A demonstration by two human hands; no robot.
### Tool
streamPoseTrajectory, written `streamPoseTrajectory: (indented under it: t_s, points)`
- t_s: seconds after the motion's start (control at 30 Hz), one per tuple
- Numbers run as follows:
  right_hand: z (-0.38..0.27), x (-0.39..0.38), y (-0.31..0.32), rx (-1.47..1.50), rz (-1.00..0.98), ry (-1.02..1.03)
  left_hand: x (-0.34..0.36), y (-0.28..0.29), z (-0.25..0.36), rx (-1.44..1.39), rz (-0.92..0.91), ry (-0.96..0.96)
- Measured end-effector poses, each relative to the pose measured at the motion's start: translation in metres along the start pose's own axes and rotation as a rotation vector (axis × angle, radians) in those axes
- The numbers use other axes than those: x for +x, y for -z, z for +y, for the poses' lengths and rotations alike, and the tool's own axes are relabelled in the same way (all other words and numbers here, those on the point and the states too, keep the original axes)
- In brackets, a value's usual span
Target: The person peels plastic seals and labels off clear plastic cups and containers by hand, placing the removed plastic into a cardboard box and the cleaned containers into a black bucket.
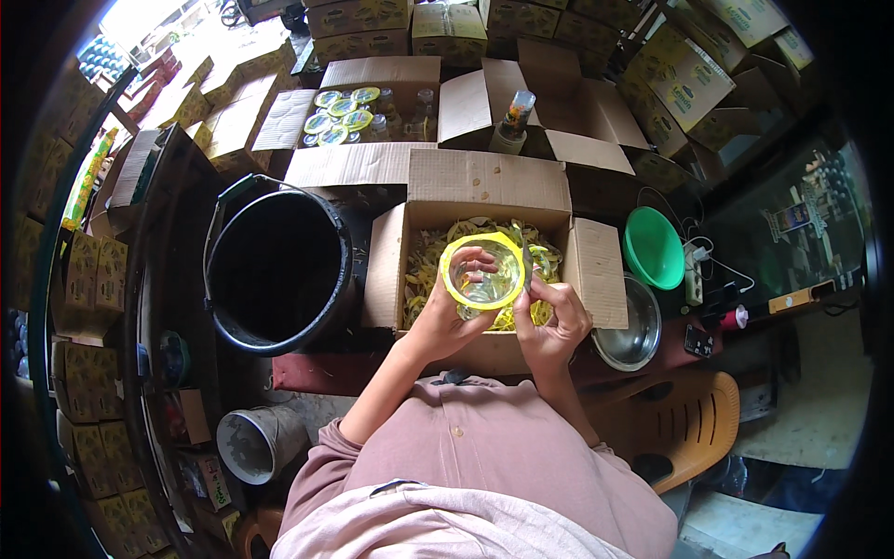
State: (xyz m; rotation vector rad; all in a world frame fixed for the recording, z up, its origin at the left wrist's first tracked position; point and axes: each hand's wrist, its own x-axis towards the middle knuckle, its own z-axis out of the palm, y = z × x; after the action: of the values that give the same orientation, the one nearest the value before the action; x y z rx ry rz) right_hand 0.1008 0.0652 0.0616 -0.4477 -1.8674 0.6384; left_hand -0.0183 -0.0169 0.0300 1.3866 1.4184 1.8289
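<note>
My left hand (pixel 450 310) holds a clear round container with a yellow rim (pixel 483 270), its fingers showing through the plastic. My right hand (pixel 551 309) grips a thin dark blade-like tool (pixel 527 265) against the container's right edge. Below both hands is an open cardboard box (pixel 489 177) full of yellow curled scraps (pixel 428 256).
A large black bucket (pixel 226 300) stands left, a green basin (pixel 655 246) and steel bowl (pixel 627 340) right. Behind are open cartons (pixel 356 73) of lidded jars (pixel 345 116); stacked cartons (pixel 675 79) surround them. An orange chair (pixel 689 419) and grey pail (pixel 261 447) are below.
</note>
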Motion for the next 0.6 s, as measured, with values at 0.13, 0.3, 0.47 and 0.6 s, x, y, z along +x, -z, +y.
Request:
streamPoseTrajectory:
  t_s: [0.13,0.3,0.47,0.6]
  points:
    - [0.004,0.005,0.003,0.021,0.011,0.006,-0.001,0.002,0.001,0.025,-0.084,0.046]
    - [0.016,0.011,0.009,0.094,-0.083,0.041,0.001,0.007,0.002,-0.011,-0.175,0.076]
    - [0.019,0.01,0.012,0.127,-0.109,0.017,0.003,0.008,0.005,-0.033,-0.226,0.048]
    - [0.015,0.011,0.01,0.158,-0.141,0.032,0.005,0.011,0.007,-0.094,-0.28,0.036]
